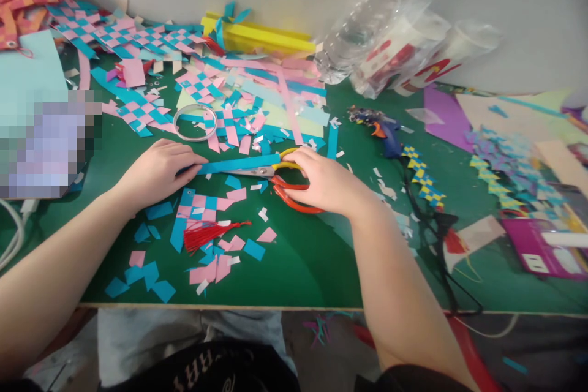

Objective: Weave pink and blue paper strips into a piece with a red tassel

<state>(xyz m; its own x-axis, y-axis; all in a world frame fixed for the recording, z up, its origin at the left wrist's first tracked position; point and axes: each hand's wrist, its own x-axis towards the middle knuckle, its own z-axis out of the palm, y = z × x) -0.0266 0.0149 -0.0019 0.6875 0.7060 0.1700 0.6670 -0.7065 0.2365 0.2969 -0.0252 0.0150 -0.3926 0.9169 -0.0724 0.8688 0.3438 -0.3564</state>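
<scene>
My left hand (158, 174) is closed, its fingertips at the left end of a blue paper strip (243, 163). The strip stretches across to the scissors (294, 197), which have yellow and red handles. My right hand (328, 180) grips those handles, and the blades point left just under the strip. Whether the strip's right end touches my right fingers I cannot tell. Close below lies a woven pink-and-blue paper fish (193, 211) with a red tassel (209, 234) over it. Blue and pink paper scraps (215, 267) are scattered around it.
A clear tape roll (195, 122) lies beyond my left hand, near woven paper pieces (142, 113). At the right are a glue gun (388, 133) and its cable. Plastic-wrapped cups (402, 49) lean at the back wall. A blurred-out device (46, 147) is at the left.
</scene>
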